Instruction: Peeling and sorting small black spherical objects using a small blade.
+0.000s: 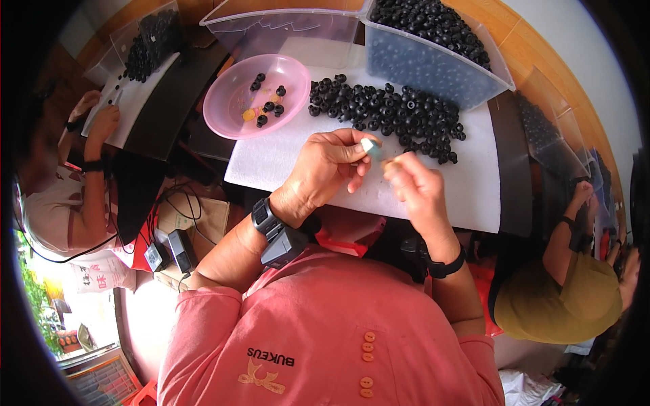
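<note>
My left hand (325, 166) pinches a small pale grey-green block (370, 147) between thumb and fingers above the white foam mat (284, 159). My right hand (414, 184) is right beside it, fingertips closed on a tiny yellowish piece (390, 162) held close to the block. A heap of small black round parts (389, 111) lies on the mat just beyond both hands. A pink bowl (233, 108) at the mat's left corner holds several black parts and a few yellow ones.
A clear bin (433, 68) full of black parts and an empty-looking clear bin (284, 30) stand at the back. Another person's hands (95, 122) work at the left, a second person (575, 284) sits at the right. Cables and adapters (172, 250) lie below left.
</note>
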The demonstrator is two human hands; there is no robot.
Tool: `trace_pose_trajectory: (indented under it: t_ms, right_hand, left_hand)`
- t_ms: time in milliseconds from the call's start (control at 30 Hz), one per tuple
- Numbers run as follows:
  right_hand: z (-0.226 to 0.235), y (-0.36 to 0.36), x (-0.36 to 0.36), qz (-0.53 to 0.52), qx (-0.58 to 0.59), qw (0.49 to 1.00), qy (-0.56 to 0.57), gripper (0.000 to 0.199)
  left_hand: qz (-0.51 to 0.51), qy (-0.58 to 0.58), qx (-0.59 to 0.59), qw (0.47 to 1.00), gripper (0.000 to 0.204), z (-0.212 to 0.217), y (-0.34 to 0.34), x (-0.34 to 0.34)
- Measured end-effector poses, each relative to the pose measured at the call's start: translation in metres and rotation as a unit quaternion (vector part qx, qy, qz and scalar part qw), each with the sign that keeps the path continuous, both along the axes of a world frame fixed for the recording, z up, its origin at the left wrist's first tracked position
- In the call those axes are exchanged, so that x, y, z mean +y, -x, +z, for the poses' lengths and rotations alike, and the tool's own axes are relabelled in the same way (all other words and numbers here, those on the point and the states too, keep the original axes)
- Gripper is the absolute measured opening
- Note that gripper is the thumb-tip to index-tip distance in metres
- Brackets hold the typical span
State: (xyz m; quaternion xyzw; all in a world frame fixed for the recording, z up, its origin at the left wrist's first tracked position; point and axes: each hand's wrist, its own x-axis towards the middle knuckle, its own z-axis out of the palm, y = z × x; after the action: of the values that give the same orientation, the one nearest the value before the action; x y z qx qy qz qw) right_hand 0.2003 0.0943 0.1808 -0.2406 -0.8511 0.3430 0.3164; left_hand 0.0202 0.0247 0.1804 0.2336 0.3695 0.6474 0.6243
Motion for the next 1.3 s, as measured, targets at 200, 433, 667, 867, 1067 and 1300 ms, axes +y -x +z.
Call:
trace_pose_trajectory:
  t_ms: [200,433,667,867,1067,1300]
  right_hand:
    - [0.001,0.001,0.005,-0.049,0.126,0.954,0.268,0.028]
    - [0.001,0.002,0.007,-0.042,0.055,0.974,0.216,0.029]
    - [0.0,0.001,0.006,-0.049,0.024,0.986,0.158,0.028]
    - [0.001,0.002,0.003,-0.045,0.017,0.99,0.133,0.025]
    - [-0.002,-0.004,-0.001,-0.02,0.063,0.982,0.176,0.019]
    - [-0.012,-0.019,0.019,0.036,0.339,0.856,0.389,0.029]
  left_hand:
    - [-0.021,-0.019,-0.003,1.0,0.018,-0.002,-0.002,-0.001]
    - [-0.018,-0.01,0.033,0.999,0.015,-0.004,-0.007,-0.001]
    - [-0.026,-0.023,0.027,0.999,0.011,-0.005,-0.006,0.001]
    - [-0.035,-0.012,0.022,0.999,0.011,-0.004,-0.003,0.001]
    - [-0.048,-0.01,-0.001,0.999,0.016,0.006,0.003,0.002]
    - [0.253,-0.003,0.436,0.864,0.02,0.042,0.079,-0.013]
